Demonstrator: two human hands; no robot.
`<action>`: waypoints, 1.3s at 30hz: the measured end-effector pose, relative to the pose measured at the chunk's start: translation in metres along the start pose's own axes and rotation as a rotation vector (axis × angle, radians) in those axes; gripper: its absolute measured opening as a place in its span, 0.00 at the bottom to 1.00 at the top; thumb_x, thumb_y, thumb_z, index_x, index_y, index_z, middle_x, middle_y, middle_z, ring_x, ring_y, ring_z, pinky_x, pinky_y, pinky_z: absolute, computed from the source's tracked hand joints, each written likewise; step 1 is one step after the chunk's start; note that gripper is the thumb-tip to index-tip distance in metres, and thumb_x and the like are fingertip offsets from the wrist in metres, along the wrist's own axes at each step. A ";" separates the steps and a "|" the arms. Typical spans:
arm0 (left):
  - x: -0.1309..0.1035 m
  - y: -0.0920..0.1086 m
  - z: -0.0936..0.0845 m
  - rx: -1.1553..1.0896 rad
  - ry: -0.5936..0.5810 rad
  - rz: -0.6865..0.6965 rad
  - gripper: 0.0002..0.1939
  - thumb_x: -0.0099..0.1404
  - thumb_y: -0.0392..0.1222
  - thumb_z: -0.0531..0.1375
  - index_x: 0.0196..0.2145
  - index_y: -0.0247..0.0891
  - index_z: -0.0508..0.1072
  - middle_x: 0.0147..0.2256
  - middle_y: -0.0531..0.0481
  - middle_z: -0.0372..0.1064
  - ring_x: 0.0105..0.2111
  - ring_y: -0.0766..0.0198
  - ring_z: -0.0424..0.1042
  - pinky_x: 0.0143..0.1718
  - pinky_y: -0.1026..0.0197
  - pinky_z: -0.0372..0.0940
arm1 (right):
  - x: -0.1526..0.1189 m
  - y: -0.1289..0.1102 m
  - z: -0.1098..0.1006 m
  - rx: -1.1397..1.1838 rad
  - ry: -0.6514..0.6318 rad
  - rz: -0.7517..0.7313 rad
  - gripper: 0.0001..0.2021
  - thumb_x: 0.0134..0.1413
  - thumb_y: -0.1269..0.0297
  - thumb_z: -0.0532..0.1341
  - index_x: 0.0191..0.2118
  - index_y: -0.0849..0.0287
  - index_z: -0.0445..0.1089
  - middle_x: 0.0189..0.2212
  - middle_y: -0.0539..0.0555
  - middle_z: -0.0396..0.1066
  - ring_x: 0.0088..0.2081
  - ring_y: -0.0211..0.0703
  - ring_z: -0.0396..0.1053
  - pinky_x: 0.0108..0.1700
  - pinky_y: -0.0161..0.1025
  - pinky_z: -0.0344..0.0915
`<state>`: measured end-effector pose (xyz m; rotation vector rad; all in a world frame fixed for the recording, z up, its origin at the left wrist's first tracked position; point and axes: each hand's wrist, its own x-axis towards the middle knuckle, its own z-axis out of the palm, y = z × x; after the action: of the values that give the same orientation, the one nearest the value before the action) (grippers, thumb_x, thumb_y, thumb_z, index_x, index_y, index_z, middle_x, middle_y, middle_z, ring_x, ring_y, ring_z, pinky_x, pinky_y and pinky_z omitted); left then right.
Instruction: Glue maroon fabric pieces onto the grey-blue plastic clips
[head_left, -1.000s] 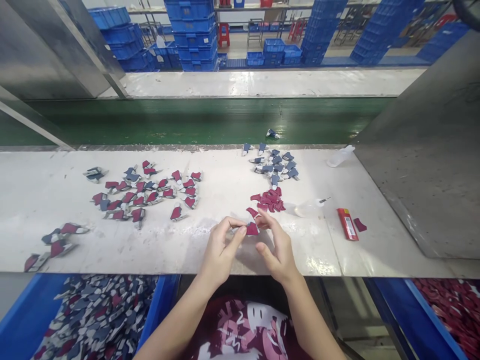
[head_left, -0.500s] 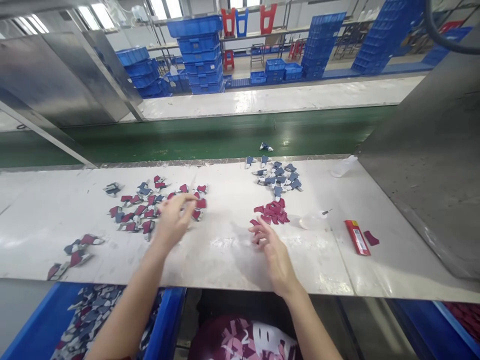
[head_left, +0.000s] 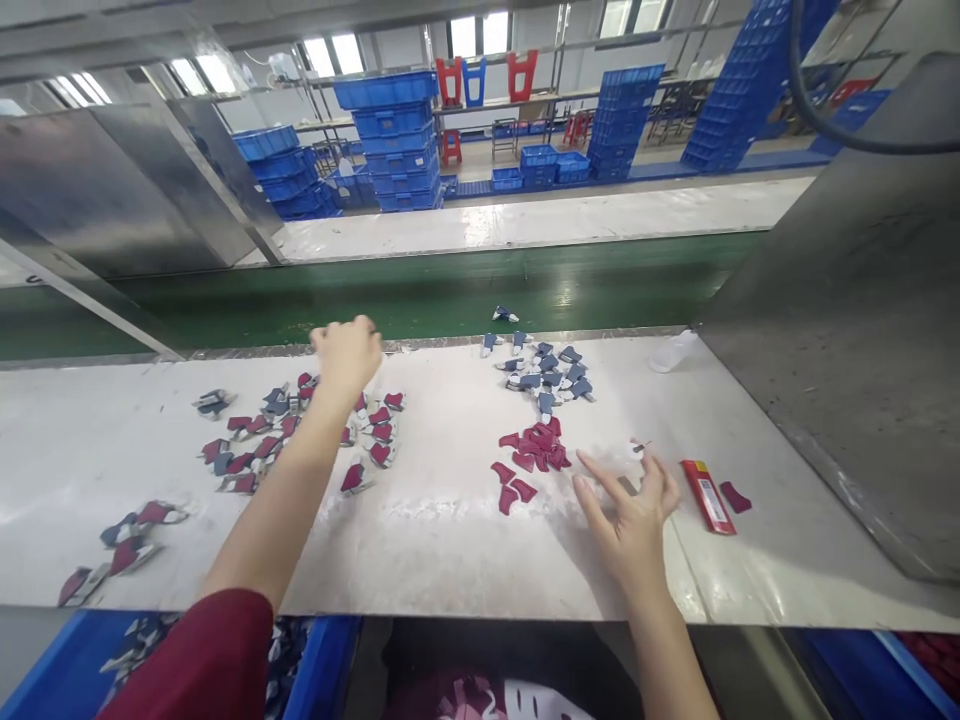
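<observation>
Left hand (head_left: 349, 352): curled, contents not discernible. Right hand (head_left: 628, 515): thumb and forefinger spread, any hold unclear. Maroon pieces (head_left: 540, 442): loose, left of right hand; could be scattered if brushed.

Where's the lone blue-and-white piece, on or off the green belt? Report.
On: the blue-and-white piece has green belt visible all around it.

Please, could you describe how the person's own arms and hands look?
A dark red sleeve covers the left arm to about the elbow; the right forearm shows no sleeve. The left hand and right hand are gloveless, without visible watch or bracelet.
</observation>
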<state>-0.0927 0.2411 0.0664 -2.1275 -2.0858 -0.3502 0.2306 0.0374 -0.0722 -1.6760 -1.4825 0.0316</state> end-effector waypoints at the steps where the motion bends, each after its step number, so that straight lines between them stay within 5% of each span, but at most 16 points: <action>1: 0.015 0.013 0.012 -0.023 -0.022 0.030 0.16 0.72 0.40 0.50 0.50 0.29 0.71 0.44 0.36 0.74 0.53 0.44 0.66 0.56 0.41 0.50 | -0.001 0.003 0.003 -0.008 -0.020 -0.002 0.17 0.61 0.51 0.60 0.52 0.48 0.76 0.59 0.63 0.52 0.63 0.72 0.44 0.54 0.75 0.56; 6: 0.070 0.075 0.079 -0.136 -0.122 0.167 0.12 0.69 0.36 0.56 0.49 0.30 0.71 0.51 0.30 0.70 0.55 0.45 0.63 0.57 0.45 0.50 | 0.001 0.009 0.006 -0.036 -0.010 -0.060 0.24 0.60 0.52 0.61 0.61 0.50 0.68 0.45 0.61 0.59 0.55 0.65 0.56 0.50 0.69 0.63; 10: 0.098 0.111 0.112 -0.214 -0.152 0.159 0.17 0.70 0.42 0.59 0.52 0.29 0.69 0.51 0.30 0.71 0.55 0.45 0.65 0.54 0.47 0.57 | 0.005 0.001 0.001 -0.004 0.083 -0.167 0.29 0.59 0.60 0.64 0.65 0.50 0.61 0.39 0.57 0.63 0.43 0.53 0.64 0.45 0.57 0.69; 16: 0.131 0.142 0.130 -0.306 -0.148 0.096 0.18 0.70 0.46 0.60 0.54 0.36 0.69 0.53 0.41 0.69 0.50 0.54 0.72 0.50 0.47 0.70 | 0.006 0.003 0.000 0.084 0.139 -0.270 0.24 0.57 0.73 0.64 0.58 0.49 0.68 0.42 0.56 0.71 0.43 0.48 0.69 0.43 0.46 0.71; 21: 0.131 0.132 0.117 -0.414 -0.138 0.184 0.16 0.70 0.44 0.59 0.53 0.36 0.71 0.52 0.41 0.70 0.49 0.54 0.72 0.50 0.47 0.69 | 0.005 0.004 -0.003 0.148 0.238 -0.264 0.24 0.54 0.74 0.68 0.56 0.52 0.68 0.34 0.51 0.75 0.34 0.43 0.73 0.38 0.42 0.72; 26: 0.084 0.085 0.079 -0.540 -0.255 0.417 0.09 0.66 0.39 0.62 0.43 0.39 0.80 0.44 0.43 0.77 0.47 0.54 0.73 0.52 0.53 0.65 | 0.000 0.001 -0.004 0.168 0.290 -0.193 0.21 0.52 0.70 0.70 0.52 0.54 0.71 0.37 0.53 0.78 0.33 0.43 0.77 0.34 0.37 0.73; 29: 0.034 0.067 0.062 -0.694 -0.506 0.716 0.09 0.65 0.44 0.63 0.40 0.43 0.81 0.42 0.47 0.78 0.44 0.56 0.74 0.51 0.55 0.66 | -0.008 0.002 -0.002 0.237 0.309 -0.059 0.22 0.52 0.65 0.70 0.53 0.56 0.71 0.40 0.56 0.79 0.36 0.45 0.79 0.38 0.38 0.75; 33: -0.032 0.070 0.056 -0.805 -0.860 1.053 0.08 0.67 0.46 0.62 0.39 0.50 0.82 0.40 0.48 0.79 0.47 0.56 0.72 0.53 0.55 0.64 | -0.017 0.010 0.000 0.367 0.387 0.123 0.25 0.52 0.57 0.69 0.54 0.60 0.70 0.45 0.61 0.77 0.42 0.52 0.78 0.43 0.46 0.75; 36: -0.072 0.072 0.052 -0.779 -0.880 1.017 0.10 0.70 0.44 0.59 0.43 0.51 0.81 0.44 0.48 0.77 0.51 0.56 0.69 0.55 0.55 0.63 | -0.019 0.014 -0.003 0.414 0.490 0.154 0.24 0.51 0.52 0.69 0.49 0.63 0.73 0.45 0.63 0.76 0.45 0.56 0.77 0.47 0.51 0.74; 39: -0.108 0.061 0.046 -0.759 -0.694 0.772 0.16 0.72 0.45 0.55 0.54 0.46 0.74 0.52 0.45 0.72 0.53 0.55 0.68 0.56 0.53 0.62 | -0.021 0.006 -0.009 0.420 0.502 0.155 0.20 0.50 0.54 0.70 0.44 0.65 0.75 0.40 0.62 0.78 0.40 0.54 0.78 0.43 0.49 0.74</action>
<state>-0.0298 0.1474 -0.0021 -3.7103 -1.1907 -0.3559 0.2338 0.0156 -0.0809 -1.3257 -0.8945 0.0042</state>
